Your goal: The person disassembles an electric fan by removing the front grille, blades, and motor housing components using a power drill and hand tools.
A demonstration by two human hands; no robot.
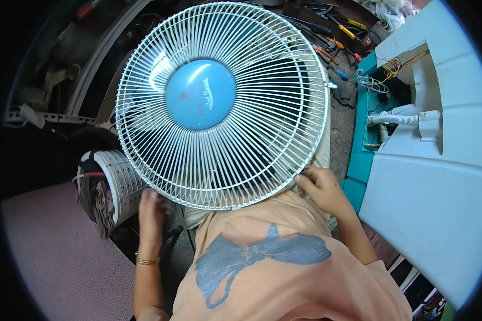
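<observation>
A round fan with a white wire guard [262, 160] and a blue centre cap [201, 115] rests in front of my body, over my lap. Behind the wires, dark gaps and pale glossy blades show in part. My right hand [324, 188] pinches the guard's rim at the lower right, thumb and fingers closed on its edge. Just below the lower left rim is my left hand [154, 214], wearing a bracelet at the wrist. Its fingers look curled but are smeared, so whether they touch the rim is unclear. A small white clip [331, 85] sits on the guard's right side.
Pliers and screwdrivers [340, 40] lie scattered at the back right. A white and teal machine housing [439, 160] with a hose [404, 119] and loose wires stands on the right. On the left are a perforated white drum [126, 182] and a pinkish surface [64, 241].
</observation>
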